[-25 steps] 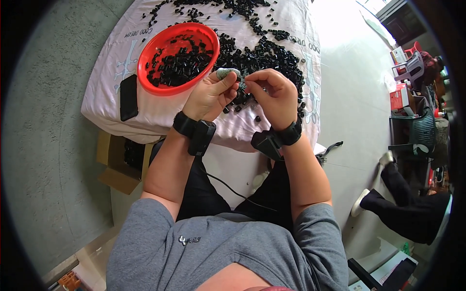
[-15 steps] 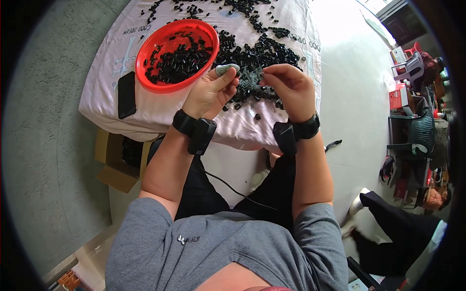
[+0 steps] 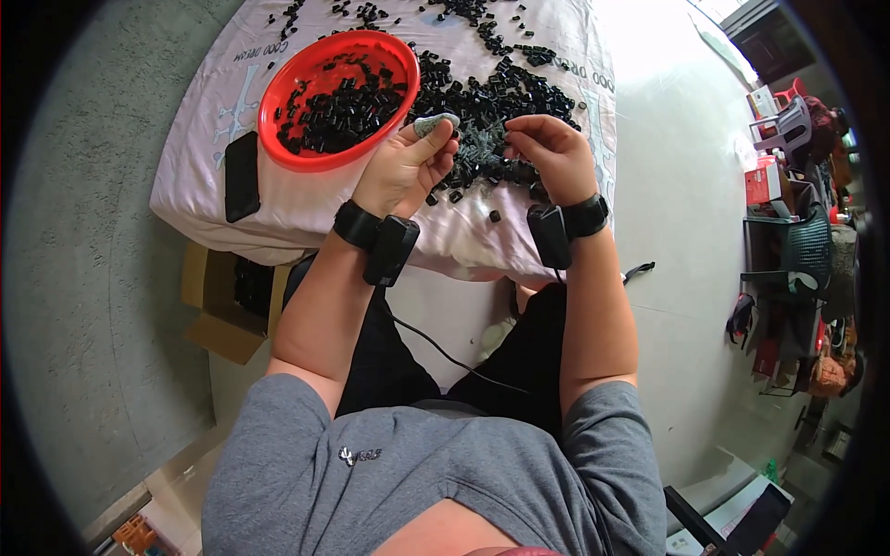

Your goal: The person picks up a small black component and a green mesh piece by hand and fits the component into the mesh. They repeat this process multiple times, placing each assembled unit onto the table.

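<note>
Since the first frame, the right hand (image 3: 556,159) has drawn away from the left hand (image 3: 400,176), opening a gap between their fingertips, and the passer-by at the right has left the view. Left thumb and bent index finger press together, with a grey cover (image 3: 434,123) at the index fingertip; I cannot tell whether a small piece sits between them. Right thumb and index finger also meet in a pinch, and what they grip, if anything, is too small to tell. Beneath and beyond the hands, black pieces (image 3: 514,93) spread over the cloth (image 3: 464,243), with grey pieces (image 3: 480,145) heaped in the gap between the hands. More black pieces lie in the red basin (image 3: 320,164), just beyond the left hand. Left of the basin lies a phone (image 3: 242,178); an open carton (image 3: 227,339) stands below the table's edge.
</note>
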Demonstrator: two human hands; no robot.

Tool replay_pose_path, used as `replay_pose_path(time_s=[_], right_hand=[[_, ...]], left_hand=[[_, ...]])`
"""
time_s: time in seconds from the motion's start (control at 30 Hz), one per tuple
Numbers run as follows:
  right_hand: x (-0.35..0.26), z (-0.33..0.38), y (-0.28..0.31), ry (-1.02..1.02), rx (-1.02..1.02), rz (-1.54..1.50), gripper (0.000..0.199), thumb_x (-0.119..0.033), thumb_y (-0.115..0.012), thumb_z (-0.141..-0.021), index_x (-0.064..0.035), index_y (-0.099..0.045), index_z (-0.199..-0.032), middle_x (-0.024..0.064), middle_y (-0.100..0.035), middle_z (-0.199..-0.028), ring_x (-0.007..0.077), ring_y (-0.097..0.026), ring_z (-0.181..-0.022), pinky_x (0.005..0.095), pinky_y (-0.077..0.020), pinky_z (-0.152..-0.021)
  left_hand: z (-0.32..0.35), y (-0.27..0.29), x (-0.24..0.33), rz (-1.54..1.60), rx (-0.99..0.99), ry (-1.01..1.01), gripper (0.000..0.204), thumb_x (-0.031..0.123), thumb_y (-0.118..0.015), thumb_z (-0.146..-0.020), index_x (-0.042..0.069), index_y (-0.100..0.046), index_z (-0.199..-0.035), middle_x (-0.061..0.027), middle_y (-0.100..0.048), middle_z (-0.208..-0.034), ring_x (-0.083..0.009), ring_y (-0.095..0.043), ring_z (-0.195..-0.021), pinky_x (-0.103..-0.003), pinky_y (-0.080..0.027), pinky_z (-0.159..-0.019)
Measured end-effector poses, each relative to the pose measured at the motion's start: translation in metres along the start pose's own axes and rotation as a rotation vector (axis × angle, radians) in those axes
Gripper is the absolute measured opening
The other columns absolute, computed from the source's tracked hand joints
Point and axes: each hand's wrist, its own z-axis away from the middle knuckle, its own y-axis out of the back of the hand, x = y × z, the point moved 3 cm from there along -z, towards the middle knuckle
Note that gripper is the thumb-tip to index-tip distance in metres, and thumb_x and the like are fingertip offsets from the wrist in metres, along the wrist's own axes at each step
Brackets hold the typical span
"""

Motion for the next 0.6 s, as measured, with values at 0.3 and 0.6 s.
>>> replay_pose_path(time_s=[0.3,0.6], right_hand=[[-0.016,0.008,-0.015,0.002,-0.014,-0.105,0.015,-0.002,-0.062,-0.087,0.0034,-0.064,-0.101,0.0072,-0.067,-0.089,0.0122,-0.063,-0.076,0.0239,-0.0504,-0.072],[-0.024,0.015,-0.029,0.156,-0.017,0.022,0.012,0.002,-0.062,-0.085,0.0024,-0.063,-0.097,0.0040,-0.065,-0.090,0.0104,-0.062,-0.078,0.0229,-0.0502,-0.072]], left_hand=[[0.000,-0.002,0.000,-0.018,-0.008,-0.003,0.013,0.016,-0.067,-0.087,0.007,-0.066,-0.096,-0.0004,-0.065,-0.084,-0.0080,-0.062,-0.077,-0.020,-0.052,-0.067],[0.004,-0.007,-0.003,0.022,-0.030,0.002,0.012,0.015,-0.067,-0.086,0.008,-0.066,-0.097,0.0000,-0.065,-0.084,-0.0087,-0.062,-0.076,-0.021,-0.052,-0.068]])
